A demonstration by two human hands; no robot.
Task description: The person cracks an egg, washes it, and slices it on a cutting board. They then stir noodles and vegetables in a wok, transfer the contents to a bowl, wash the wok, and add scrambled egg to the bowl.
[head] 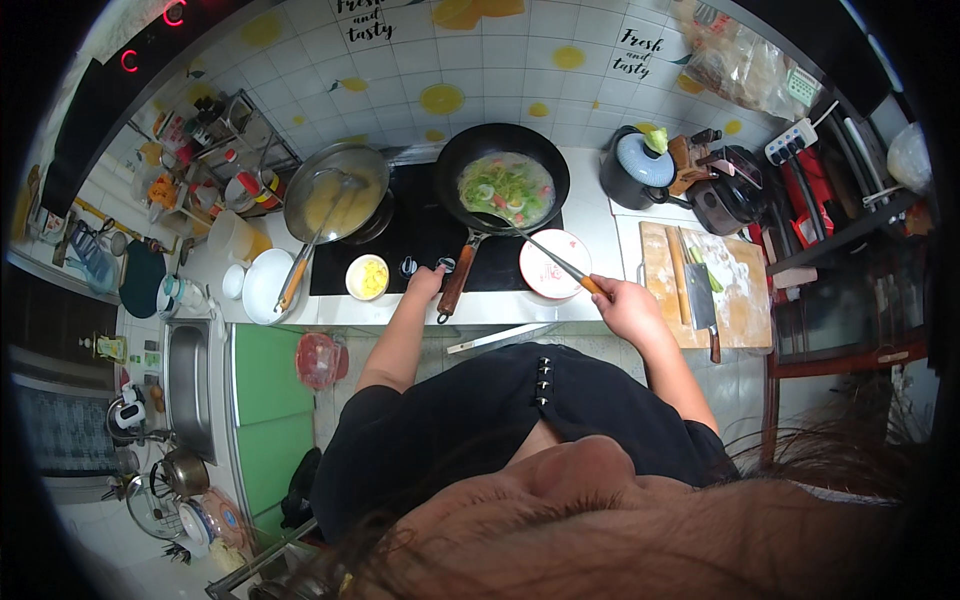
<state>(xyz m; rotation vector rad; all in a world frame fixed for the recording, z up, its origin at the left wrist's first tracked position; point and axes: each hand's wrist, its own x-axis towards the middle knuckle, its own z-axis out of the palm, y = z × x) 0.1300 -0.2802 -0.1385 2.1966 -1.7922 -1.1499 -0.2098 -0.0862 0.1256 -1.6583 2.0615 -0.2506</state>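
My right hand (628,311) grips the orange-brown handle of a metal cooking utensil (559,259). Its far end rests inside a black wok (555,161), at the near rim. Shredded greens with pink pieces and egg slices (499,187) sit in pale liquid in the wok. My left hand (427,281) is at the front of the black cooktop (412,187), its fingers on the right-hand control knob (446,264). The other knob (408,267) is just left of it. Between that hand and my right hand, the wok's wooden handle (457,281) points toward me.
A steel pan (300,172) of yellowish liquid holds a strainer. A bowl of yellow pieces (367,277), a white bowl (259,281) and a red-rimmed plate (555,281) line the front. Right, a cleaver (700,296) and rolling pin (678,274) lie on a floured board (739,322).
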